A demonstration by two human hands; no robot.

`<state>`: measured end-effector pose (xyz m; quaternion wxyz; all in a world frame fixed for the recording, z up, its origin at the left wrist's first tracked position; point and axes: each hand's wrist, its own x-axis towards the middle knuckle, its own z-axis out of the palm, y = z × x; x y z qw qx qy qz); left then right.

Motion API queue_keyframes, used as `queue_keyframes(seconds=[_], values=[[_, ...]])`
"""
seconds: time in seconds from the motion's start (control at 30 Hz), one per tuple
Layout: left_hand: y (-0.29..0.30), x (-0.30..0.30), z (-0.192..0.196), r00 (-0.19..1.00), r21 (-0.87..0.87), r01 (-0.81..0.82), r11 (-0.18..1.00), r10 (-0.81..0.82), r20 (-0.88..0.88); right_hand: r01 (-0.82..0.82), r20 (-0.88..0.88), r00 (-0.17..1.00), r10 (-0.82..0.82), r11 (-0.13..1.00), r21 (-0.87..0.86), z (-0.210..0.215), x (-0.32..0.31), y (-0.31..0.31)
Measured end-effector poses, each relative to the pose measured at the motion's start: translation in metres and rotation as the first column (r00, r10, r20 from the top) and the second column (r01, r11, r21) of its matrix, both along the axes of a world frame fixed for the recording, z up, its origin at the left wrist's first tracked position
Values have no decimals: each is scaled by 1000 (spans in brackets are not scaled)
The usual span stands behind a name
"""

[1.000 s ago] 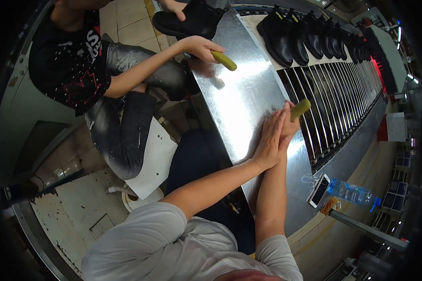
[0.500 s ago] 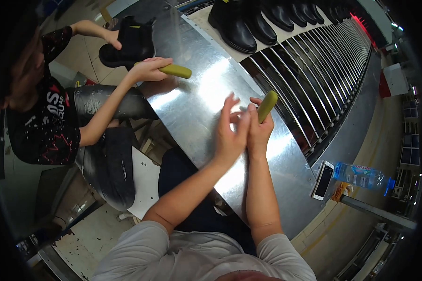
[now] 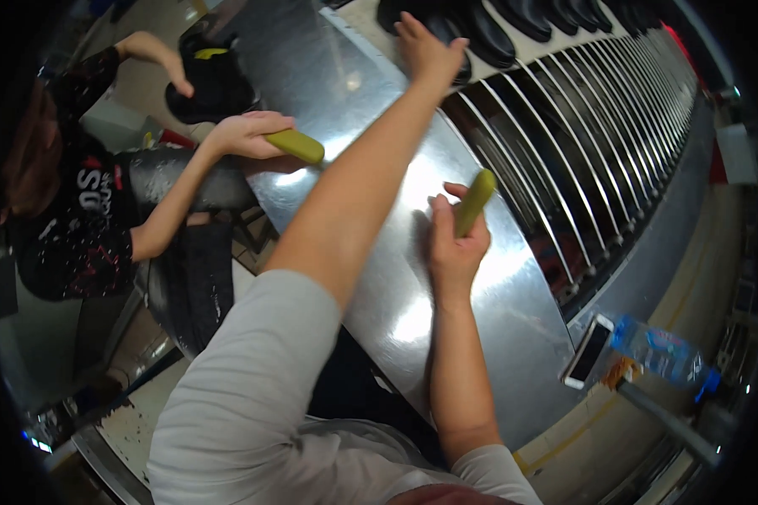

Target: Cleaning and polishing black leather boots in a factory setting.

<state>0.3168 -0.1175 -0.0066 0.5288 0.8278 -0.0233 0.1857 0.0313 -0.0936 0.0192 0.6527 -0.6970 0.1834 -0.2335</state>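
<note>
My left hand (image 3: 430, 52) reaches out to the far side of the metal table (image 3: 387, 261), fingers spread, holding nothing. It lies over the nearest black boots (image 3: 485, 35); whether it touches them, I cannot tell. Above the table, my right hand (image 3: 457, 252) is closed around an olive-green, round-ended, handle-like piece (image 3: 477, 202) that points up and away. The rest of that piece is hidden in my palm, so its kind does not show.
At the left, a co-worker's hand (image 3: 248, 135) holds a similar green piece (image 3: 298, 146); the other is at a black boot (image 3: 215, 84). A roller conveyor (image 3: 564, 151) runs along the right. A phone (image 3: 589, 351) and blue-capped bottle (image 3: 661, 347) lie near the table's right corner.
My left hand has left my right hand and stretched far forward to the boots. My right hand keeps hold of the green piece. The view has shifted slightly.
</note>
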Motion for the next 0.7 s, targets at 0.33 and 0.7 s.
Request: queue_keyframes(seconds=[0.33,0.7], values=[[-22,11,-2,969,117,-117,986,138,-202,31,-37,999,-30,999,33,3,-3,0],[-44,4,18,771,359,-616,702,629,93,51,-76,996,-55,997,-50,1,-1,-6]])
